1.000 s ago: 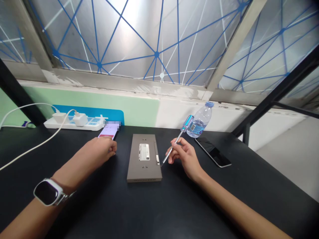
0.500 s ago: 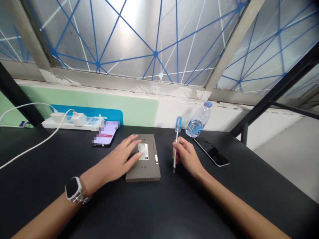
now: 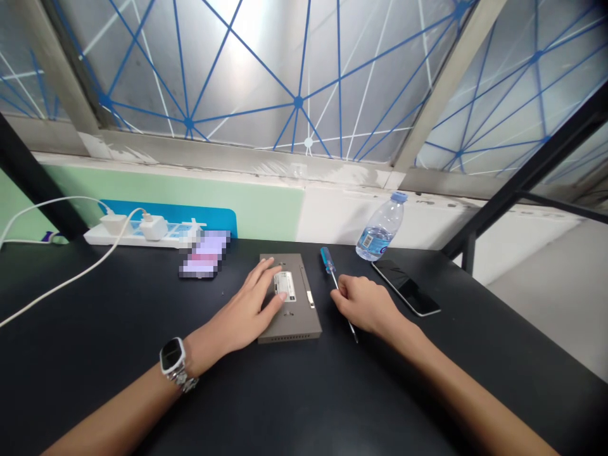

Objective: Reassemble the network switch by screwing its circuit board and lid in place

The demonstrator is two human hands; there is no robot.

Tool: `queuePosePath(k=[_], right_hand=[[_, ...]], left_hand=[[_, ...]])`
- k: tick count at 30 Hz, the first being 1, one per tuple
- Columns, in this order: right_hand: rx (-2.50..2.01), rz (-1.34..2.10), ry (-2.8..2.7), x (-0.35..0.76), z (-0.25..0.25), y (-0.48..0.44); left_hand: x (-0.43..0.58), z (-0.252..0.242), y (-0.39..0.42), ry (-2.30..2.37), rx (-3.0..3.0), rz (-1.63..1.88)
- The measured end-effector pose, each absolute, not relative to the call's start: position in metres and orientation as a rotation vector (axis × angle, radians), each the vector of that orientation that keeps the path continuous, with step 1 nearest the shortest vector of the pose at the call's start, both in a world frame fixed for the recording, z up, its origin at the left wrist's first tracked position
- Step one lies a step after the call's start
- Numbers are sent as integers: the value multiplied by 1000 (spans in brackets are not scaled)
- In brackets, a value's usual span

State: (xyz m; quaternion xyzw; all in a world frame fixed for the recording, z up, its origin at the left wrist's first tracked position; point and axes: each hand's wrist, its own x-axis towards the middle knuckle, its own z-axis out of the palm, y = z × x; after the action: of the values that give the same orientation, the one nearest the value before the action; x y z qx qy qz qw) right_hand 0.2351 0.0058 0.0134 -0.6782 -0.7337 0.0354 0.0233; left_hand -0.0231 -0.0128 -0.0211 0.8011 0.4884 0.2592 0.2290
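My left hand (image 3: 259,297), wrist in a watch, rests with fingers apart over the left side of a flat grey-brown metal box (image 3: 299,323). The box lies on the black table, with a white label, small slots on its top face and a row of vent holes along its near edge. To the right of it, my right hand (image 3: 363,301) is closed at the metal shaft of a screwdriver (image 3: 327,258). The screwdriver slants low over the table, its blue clear handle pointing away and its tip toward me. Part of the shaft is hidden by my fingers.
A water bottle (image 3: 381,229) leans against the wall at the back right, beside a dark phone (image 3: 405,288). At the back left are another phone (image 3: 206,253), its screen blurred out, and a white power strip (image 3: 128,237) with plugs and cables. Black metal posts (image 3: 468,253) flank the table.
The screwdriver has tipped from near upright to a low slant, its handle dropping toward the table. My left hand and the box have shifted right and now sit closer to the screwdriver.
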Motion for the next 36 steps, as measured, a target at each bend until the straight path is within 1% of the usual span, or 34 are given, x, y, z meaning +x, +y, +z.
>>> queuePosePath(k=[4,8,15,17,19,21,24,27,32,36], right_hand=[[-2130,36,-2320,239,13,9],[-2139,23,-2359,243,11,11],[-2151,150,-2342,252,16,14],[-2063,89,-2269,252,18,15],[-1842,2,-2249,247,17,13],[-1617,-12,-2309,236,13,9],[-1516,183,-2400,214,4,1],[-1421,397,-2331,201,-1,-5],[-1200,862,-1957,201,-1,-9],[-1035,1245,-1590,206,0,-7]], left_hand=[[-26,-14,-15,1493,2191,784],[-25,-18,-15,1585,2205,870],[-20,-32,-15,1667,2199,848],[-19,-34,-16,1665,2212,867],[-20,-35,-16,1639,2223,898],[-20,-36,-17,1618,2211,915],[-18,-37,-17,1593,2163,926],[-13,-35,-19,1563,2083,969],[-6,-21,-26,1484,1897,1145],[-5,-6,-31,1278,1790,1334]])
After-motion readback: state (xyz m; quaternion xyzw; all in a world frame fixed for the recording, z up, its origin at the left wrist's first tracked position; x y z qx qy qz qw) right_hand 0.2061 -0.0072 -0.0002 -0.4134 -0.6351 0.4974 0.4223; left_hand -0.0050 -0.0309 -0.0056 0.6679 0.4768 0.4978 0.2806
